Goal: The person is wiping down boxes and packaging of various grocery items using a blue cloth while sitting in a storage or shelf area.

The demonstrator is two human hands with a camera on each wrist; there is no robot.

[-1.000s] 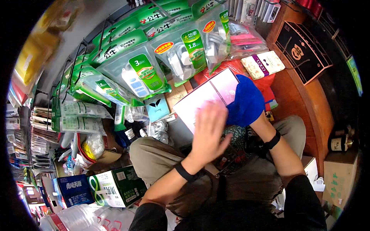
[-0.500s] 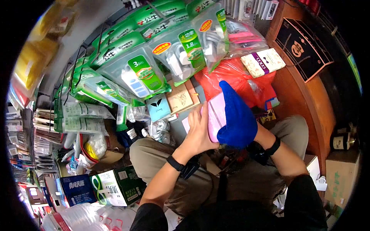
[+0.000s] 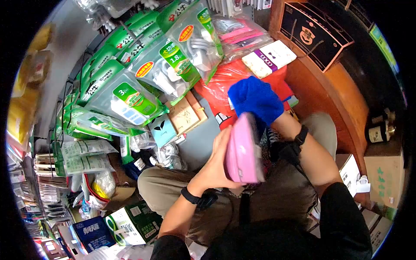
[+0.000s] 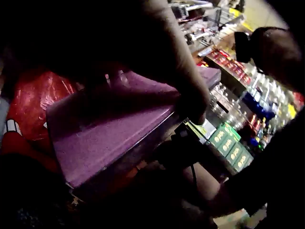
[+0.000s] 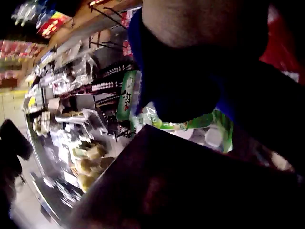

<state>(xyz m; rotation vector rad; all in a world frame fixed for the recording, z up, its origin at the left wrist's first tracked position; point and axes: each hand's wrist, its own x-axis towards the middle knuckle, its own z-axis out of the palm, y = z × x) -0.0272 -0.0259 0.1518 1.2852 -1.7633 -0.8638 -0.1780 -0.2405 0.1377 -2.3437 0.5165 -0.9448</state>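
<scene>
"What's the left hand (image 3: 214, 164) doing?"

"From way over here, I see it holding a pink box (image 3: 242, 156). The thumb is down by the near end and the fingers go up along the side, so it has a good grip."

"Where is the box?"

"It's tipped up on its edge, over the person's lap (image 3: 260, 206). I can't tell if it rests on anything."

"And the right hand (image 3: 279, 121)?"

"A fuzzy blue cloth (image 3: 255, 99) covers most of it. I can't see the fingers, so I can't tell if they're bent or straight. My right wrist view is too dark to help. The cloth is just past the top of the box, and I can't tell if they touch."

"What else is close by?"

"A shiny red plastic bag (image 3: 212, 89) is behind the cloth. A white COCO box (image 3: 279, 56) with a purple band sits on top of the red stuff. A light blue booklet (image 3: 163, 131) is next to a tan booklet (image 3: 184, 113), and big green power strip packs (image 3: 132, 102) stand behind those."
</scene>
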